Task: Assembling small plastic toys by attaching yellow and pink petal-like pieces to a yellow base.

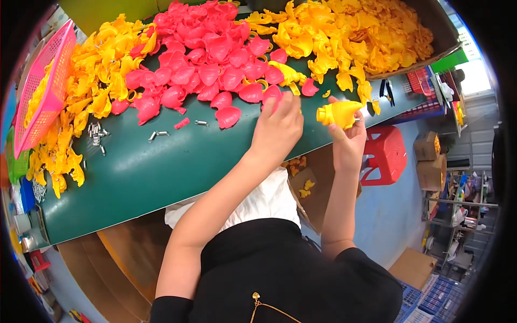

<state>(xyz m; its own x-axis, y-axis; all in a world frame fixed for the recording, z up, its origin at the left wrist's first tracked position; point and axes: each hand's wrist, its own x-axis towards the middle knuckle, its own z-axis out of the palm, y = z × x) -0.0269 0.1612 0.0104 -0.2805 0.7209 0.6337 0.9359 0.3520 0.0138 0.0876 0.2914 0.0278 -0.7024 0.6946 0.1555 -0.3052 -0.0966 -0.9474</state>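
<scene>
Right hand (350,142) gripping a yellow plastic piece (341,113), glossy, bulbous, knob-like end at left

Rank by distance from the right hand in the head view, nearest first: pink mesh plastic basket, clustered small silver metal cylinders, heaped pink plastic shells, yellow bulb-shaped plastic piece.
1. Yellow bulb-shaped piece: held in the right hand.
2. Heaped pink shells: ahead, leftward.
3. Clustered silver cylinders: farther left.
4. Pink mesh basket: far left end.
</scene>
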